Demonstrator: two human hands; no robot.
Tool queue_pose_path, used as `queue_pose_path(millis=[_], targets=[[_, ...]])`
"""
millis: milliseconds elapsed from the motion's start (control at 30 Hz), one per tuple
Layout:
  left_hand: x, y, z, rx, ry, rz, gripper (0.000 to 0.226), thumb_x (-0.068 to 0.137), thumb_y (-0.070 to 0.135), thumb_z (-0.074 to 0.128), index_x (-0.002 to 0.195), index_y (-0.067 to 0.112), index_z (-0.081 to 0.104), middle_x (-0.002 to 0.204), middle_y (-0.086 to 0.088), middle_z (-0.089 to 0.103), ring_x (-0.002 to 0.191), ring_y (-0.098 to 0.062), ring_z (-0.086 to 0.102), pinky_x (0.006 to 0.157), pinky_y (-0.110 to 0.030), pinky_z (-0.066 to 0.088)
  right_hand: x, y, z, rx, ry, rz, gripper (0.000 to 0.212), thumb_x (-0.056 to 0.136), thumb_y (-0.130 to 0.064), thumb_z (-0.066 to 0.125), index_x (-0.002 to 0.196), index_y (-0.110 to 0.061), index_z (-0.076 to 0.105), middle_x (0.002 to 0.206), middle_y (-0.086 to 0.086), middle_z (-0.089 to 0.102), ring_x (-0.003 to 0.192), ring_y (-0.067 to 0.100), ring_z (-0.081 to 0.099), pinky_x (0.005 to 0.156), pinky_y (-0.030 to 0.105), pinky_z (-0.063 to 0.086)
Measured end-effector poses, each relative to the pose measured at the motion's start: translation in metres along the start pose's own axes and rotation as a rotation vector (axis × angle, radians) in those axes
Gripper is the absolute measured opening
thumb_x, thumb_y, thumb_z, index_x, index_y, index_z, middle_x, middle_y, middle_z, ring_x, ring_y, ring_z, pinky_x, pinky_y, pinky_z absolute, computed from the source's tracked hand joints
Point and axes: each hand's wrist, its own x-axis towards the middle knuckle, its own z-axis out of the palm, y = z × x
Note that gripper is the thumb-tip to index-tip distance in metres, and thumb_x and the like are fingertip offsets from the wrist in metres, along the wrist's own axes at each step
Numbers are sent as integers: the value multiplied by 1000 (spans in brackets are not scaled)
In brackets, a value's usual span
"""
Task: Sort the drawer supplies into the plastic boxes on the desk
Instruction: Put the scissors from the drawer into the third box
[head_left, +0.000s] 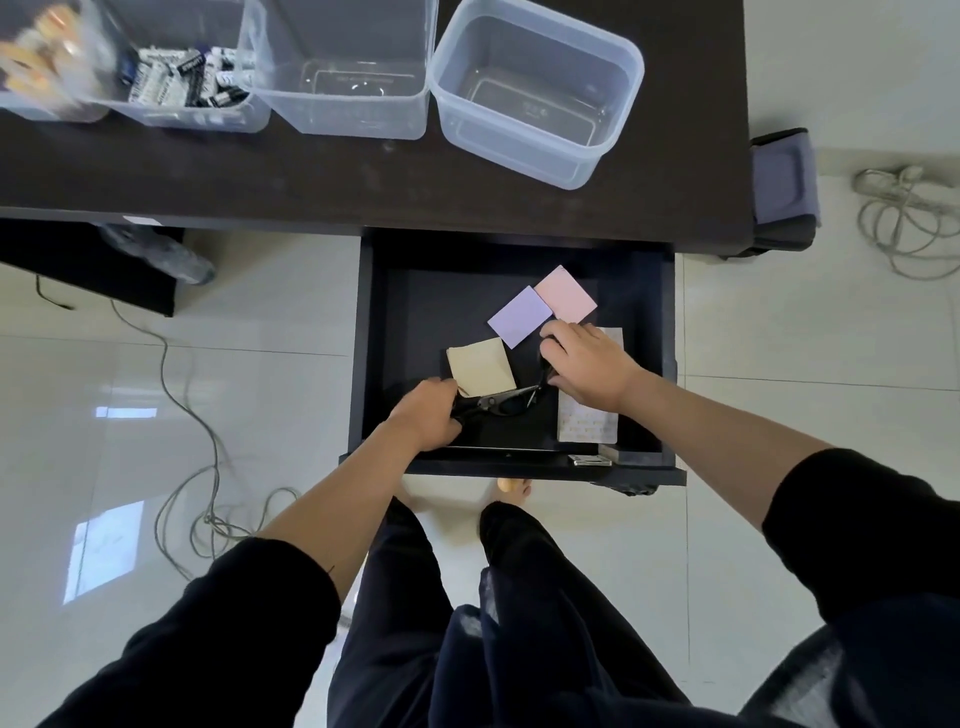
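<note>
Imo best move was lifting both black-handled scissors (506, 402) out handle-first w/ blades closed, then up to an empty clear plastic box (537, 93) on the dark desk (332, 176). Left hand (426, 415) was curled round one handle in the open black drawer (511, 358). Right hand (587, 364) was bent over the other pair's handle; grip prob, couldn't tell. Pastel sticky note pads (519, 317) lay beside.

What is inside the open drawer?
In the drawer: purple, pink and yellow note pads, black scissors and a white sheet, which the right hand partly covers.
</note>
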Motion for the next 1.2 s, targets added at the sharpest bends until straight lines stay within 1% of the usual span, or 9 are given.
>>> queue_pose_path(millis=[133, 367, 433, 533, 600, 667, 833, 1033, 1200], targets=[[-16, 4, -12, -199, 53, -7, 33, 82, 13, 65, 113, 8, 57, 96, -3, 59, 84, -19, 57, 70, -26, 46, -1, 0, -14, 130, 13, 77, 29, 89, -18, 61, 111, -1, 51, 121, 17, 45, 97, 29, 52, 80, 38, 47], [-39, 3, -30, -336, 105, -84, 24, 82, 16, 68, 104, 12, 58, 75, 6, 50, 72, -13, 52, 58, -19, 39, 1, -10, -46, 201, 52, 177, 26, 90, -19, 58, 109, -3, 51, 124, 12, 40, 83, 28, 52, 64, 39, 50], [-47, 0, -35, -392, 130, -115, 22, 82, 15, 68, 100, 15, 56, 75, 4, 52, 71, -12, 53, 58, -20, 41, 1, -15, -54, 263, 115, 191, 22, 88, -17, 59, 105, -4, 52, 121, 10, 41, 79, 22, 48, 61, 41, 52], [-58, -7, -45, -454, 191, -115, 19, 82, 15, 68, 97, 12, 56, 78, 0, 56, 74, -18, 56, 67, -27, 49, 0, -25, -69, 362, 244, 199, 21, 84, -16, 63, 99, -6, 53, 114, 8, 43, 75, 16, 45, 59, 32, 45], [-68, -14, -54, -493, 230, -96, 16, 82, 13, 68, 93, 10, 56, 78, -4, 58, 73, -19, 57, 62, -24, 48, 2, -35, -81, 443, 311, 228, 23, 82, -18, 65, 98, -7, 52, 110, 5, 41, 68, 14, 43, 60, 27, 38], [-76, -23, -68, -523, 250, -71, 15, 82, 10, 67, 91, 9, 56, 80, -6, 57, 74, -20, 56, 58, -20, 46, 5, -48, -94, 505, 368, 267, 25, 81, -21, 66, 97, -10, 49, 107, -1, 39, 65, 11, 46, 59, 27, 42], [-100, -61, -113, -572, 252, -36, 17, 80, 4, 66, 94, 4, 57, 71, -5, 52, 63, -20, 52, 64, -34, 51, 31, -92, -119, 527, 417, 309, 29, 81, -31, 69, 97, -17, 49, 105, -6, 41, 72, 15, 56, 62, 35, 54], [-123, -134, -166, -610, 296, -24, 14, 81, 6, 66, 91, 7, 56, 67, -1, 44, 58, -16, 43, 56, -26, 40, 93, -151, -149, 478, 443, 352, 36, 82, -35, 68, 101, -14, 46, 109, -1, 41, 60, 23, 54, 53, 40, 49], [-139, -184, -209, -674, 353, 12, 14, 80, 0, 65, 89, 7, 56, 65, -1, 40, 57, -15, 41, 60, -31, 48, 139, -190, -180, 560, 534, 345, 33, 82, -32, 68, 101, -15, 46, 108, -3, 40, 60, 14, 48, 56, 35, 48]])
